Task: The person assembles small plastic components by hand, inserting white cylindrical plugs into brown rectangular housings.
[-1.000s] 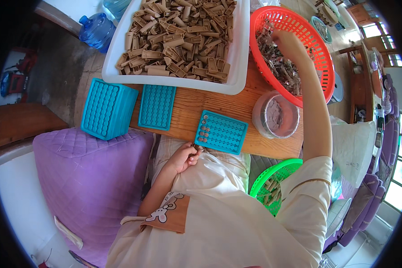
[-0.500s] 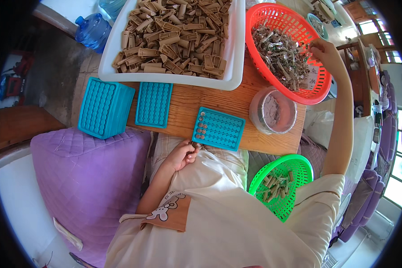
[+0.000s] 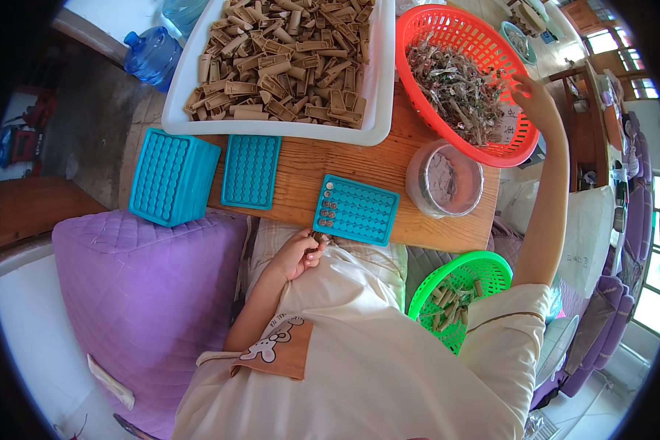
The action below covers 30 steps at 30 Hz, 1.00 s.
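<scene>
My left hand [image 3: 298, 254] is closed in front of the near edge of a small teal tray [image 3: 365, 213]. A small dark brown bit shows at its fingertips; what it is I cannot make out. Along its left end the tray holds several small round greyish pieces [image 3: 328, 214] in its round pockets. My right hand [image 3: 533, 101] is stretched out over the right rim of a red plastic basket [image 3: 497, 42], fingers apart, with nothing visible in them. Thin, shiny, tangled grey-brown pieces [image 3: 458, 88] fill the basket.
A white tub [image 3: 383, 88] heaped with tan half-tube pieces [image 3: 290, 70] stands at the back. Another teal tray [image 3: 251, 172] and a teal stack [image 3: 170, 180] are left on the wooden table [image 3: 301, 165]. A clear round container [image 3: 447, 180] and a green basket [image 3: 502, 268] are at right.
My right hand has shifted slightly down and its fingers have spread at the red basket's rim. My left hand stays beside the tray. One fewer round piece shows in the tray's far-left corner.
</scene>
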Motion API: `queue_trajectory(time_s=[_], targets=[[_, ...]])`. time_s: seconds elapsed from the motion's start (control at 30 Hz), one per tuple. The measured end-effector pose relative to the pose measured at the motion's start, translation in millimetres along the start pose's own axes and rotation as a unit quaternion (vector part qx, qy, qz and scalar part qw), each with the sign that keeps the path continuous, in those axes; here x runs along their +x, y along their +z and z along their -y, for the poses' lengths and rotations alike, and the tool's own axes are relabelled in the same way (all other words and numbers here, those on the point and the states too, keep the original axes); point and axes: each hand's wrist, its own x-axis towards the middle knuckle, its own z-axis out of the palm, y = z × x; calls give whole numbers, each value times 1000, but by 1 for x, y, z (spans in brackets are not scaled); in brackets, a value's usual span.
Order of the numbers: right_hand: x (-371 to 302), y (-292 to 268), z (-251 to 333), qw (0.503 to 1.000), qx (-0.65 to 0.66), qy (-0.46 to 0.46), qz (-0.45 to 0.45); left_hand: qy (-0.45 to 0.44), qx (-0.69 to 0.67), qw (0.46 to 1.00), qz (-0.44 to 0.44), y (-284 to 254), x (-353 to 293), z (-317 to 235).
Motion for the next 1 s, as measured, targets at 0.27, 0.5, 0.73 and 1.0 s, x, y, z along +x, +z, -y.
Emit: queue_trajectory(time_s=[0.27, 0.5, 0.73, 1.0], targets=[[-9, 56, 68, 972, 37, -201, 116, 2, -9, 1000, -7, -4, 0, 2], [-14, 113, 50, 908, -209, -360, 34, -3, -6, 1000, -19, 1, 0, -1], [-8, 126, 65, 915, -327, -228, 56, -1, -9, 1000, -10, -1, 1, -1], [16, 77, 55, 976, -37, -214, -30, -3, -12, 1000, -11, -3, 0, 0]])
